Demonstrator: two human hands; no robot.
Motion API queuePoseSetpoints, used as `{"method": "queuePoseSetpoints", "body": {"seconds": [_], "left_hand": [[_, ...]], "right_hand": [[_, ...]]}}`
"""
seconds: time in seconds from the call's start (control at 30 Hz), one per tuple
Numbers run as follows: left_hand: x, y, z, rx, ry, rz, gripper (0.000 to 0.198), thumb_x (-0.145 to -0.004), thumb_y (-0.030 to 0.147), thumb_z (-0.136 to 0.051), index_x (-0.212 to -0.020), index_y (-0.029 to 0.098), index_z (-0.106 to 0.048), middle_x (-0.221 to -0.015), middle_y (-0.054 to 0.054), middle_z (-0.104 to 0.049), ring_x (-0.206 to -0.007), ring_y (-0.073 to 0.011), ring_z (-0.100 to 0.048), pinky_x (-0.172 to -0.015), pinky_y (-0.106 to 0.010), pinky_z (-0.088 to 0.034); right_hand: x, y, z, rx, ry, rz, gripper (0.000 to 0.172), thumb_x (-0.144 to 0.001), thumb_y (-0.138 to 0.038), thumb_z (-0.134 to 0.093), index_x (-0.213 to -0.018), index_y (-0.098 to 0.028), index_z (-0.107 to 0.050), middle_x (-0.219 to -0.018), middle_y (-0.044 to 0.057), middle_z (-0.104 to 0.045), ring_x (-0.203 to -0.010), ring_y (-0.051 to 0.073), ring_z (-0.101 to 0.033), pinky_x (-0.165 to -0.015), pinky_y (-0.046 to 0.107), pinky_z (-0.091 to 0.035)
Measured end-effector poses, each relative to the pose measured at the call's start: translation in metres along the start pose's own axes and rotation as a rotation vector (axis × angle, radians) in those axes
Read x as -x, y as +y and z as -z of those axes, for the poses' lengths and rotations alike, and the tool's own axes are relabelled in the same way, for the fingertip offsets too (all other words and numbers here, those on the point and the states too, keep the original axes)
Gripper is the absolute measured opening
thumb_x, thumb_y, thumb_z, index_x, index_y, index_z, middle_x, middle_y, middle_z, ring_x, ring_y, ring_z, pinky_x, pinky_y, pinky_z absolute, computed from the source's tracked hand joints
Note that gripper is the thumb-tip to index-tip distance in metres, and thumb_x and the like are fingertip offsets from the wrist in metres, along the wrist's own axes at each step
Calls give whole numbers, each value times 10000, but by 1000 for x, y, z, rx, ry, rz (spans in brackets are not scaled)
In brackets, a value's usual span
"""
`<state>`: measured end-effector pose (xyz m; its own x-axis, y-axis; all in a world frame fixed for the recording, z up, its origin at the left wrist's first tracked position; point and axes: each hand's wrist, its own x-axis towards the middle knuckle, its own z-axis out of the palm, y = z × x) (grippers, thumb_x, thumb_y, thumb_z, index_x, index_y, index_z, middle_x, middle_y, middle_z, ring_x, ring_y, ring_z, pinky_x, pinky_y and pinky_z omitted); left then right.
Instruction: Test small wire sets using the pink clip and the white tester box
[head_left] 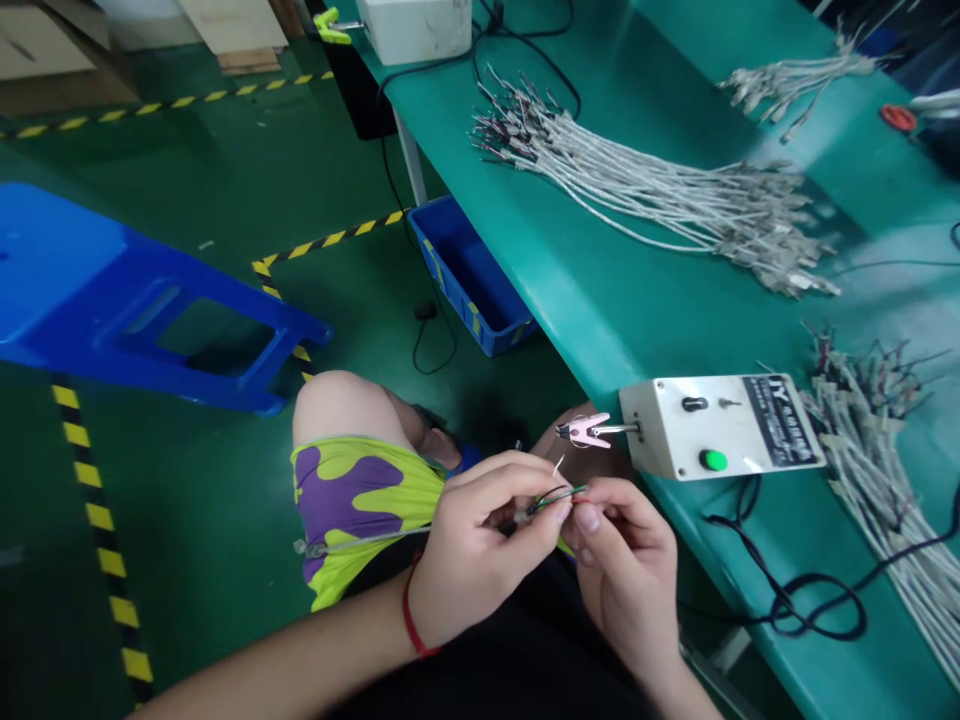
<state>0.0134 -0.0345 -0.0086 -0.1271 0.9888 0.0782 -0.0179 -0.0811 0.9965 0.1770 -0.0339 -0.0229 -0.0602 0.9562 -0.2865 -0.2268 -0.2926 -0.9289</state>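
Observation:
Above my lap, my left hand [487, 540] is closed around the end of a thin grey cable [367, 541], whose connector end hangs over my left thigh. Short wires [559, 494], black, green, red and white, fan out past its fingertips. My right hand [626, 560] pinches at the tips of these wires, its fingers touching or nearly touching the left ones. Just beyond the hands, a pink clip [586, 430] sticks out on a metal rod from a white control box [720, 428] with a green button.
Bundles of white cables [637, 185] lie on the green table [555, 290], with another bundle [877, 450] to the right. A black cord [795, 600] loops near the table edge. A blue bin [487, 300] stands on the floor below; a blue stool [112, 290] is at left.

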Motion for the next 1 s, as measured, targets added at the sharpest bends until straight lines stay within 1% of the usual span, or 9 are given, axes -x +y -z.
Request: {"method": "queuePoseSetpoints", "body": {"seconds": [0.23, 0.4, 0.57, 0.63, 0.73, 0.8, 0.9, 1.0], "left_hand": [[0, -1, -1, -13, 6, -2, 135, -968, 97, -741, -982, 231, -745, -1012, -28, -770, -908, -179, -734, -801, -287, -587], [-2, -3, -1, -16, 10, 40, 82, -968, 138, -756, -956, 219, -748, -1001, -33, -763, -891, -175, -719, -766, -270, -570], [-6, -3, -1, 27, 22, 162, 67, -982, 200, -749, -919, 187, -769, -935, -50, -743, -715, -132, -634, -588, -230, -487], [-8, -3, -1, 79, 28, 238, 82, -985, 230, -749, -925, 179, -774, -922, -53, -735, -657, -116, -604, -550, -225, -472], [-11, -4, -1, 153, 34, 339, 105, -984, 272, -756, -941, 177, -771, -829, -30, -694, -552, -86, -538, -465, -206, -414], [-13, -4, -2, 184, 37, 373, 124, -987, 292, -753, -947, 176, -768, -759, -9, -651, -496, -68, -485, -418, -197, -361], [-15, -4, -3, 201, 36, 404, 146, -990, 306, -745, -943, 169, -766, -728, -4, -626, -472, -62, -463, -390, -191, -326], [-17, -4, -3, 206, 38, 406, 162, -985, 313, -746, -933, 162, -771, -800, -31, -667, -477, -59, -468, -379, -192, -320]], "right_hand": [[-3, 1, -2, -27, -4, -24, 93, -922, -264, -818, -996, -236, -770, -703, -33, -584, -612, 96, -485, -611, 238, -452], [-9, -5, -9, -55, -7, -43, 112, -904, -303, -839, -941, -227, -766, -642, -45, -563, -573, 88, -461, -585, 224, -435], [-15, -7, -14, -132, -35, -126, 145, -924, -329, -822, -924, -209, -740, -582, -52, -529, -522, 75, -426, -513, 200, -323], [-18, -5, -13, -153, -7, -174, 180, -938, -363, -806, -928, -201, -728, -575, -53, -510, -519, 76, -398, -511, 213, -297], [-25, 1, -10, -157, 99, -234, 230, -963, -418, -771, -1003, -195, -734, -585, -50, -510, -532, 84, -369, -517, 226, -288], [-30, 4, -9, -147, 143, -241, 267, -970, -449, -757, -1052, -196, -737, -596, -42, -533, -540, 92, -366, -516, 231, -284], [-36, 8, -11, -136, 145, -226, 287, -971, -475, -748, -1064, -203, -734, -611, -38, -549, -545, 98, -359, -520, 236, -287], [-42, 11, -13, -170, 126, -211, 261, -961, -472, -760, -998, -216, -726, -629, -43, -540, -545, 95, -356, -529, 238, -303]]}}
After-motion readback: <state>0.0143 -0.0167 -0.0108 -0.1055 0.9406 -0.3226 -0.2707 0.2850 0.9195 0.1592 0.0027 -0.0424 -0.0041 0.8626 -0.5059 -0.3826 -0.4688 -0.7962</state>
